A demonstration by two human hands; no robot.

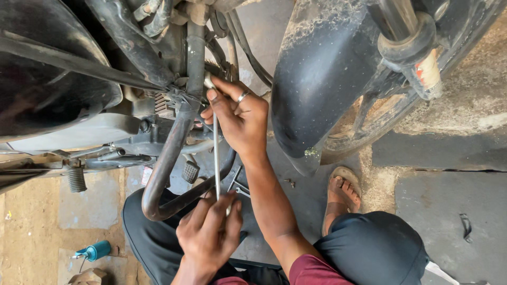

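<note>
I squat beside the bike (174,68) so its frame is at chest height. My left hand (208,232) is closed around the lower end of a long thin rod (216,153), gripping it where I get the most leverage. My right hand (237,116) is up at the rod's top end, fingers wrapped round it and pressing it against the frame tube (194,58), so the tip stays seated on whatever fastener is there; the fastener itself is hidden behind my fingers. The two hands are well apart, one at each end of the rod. The curved crash bar (163,174) loops just left of the rod, close to my left hand. The front mudguard (322,79) hangs to my right. A small blue can (96,250) sits on the floor near my left knee, within reach.
</note>
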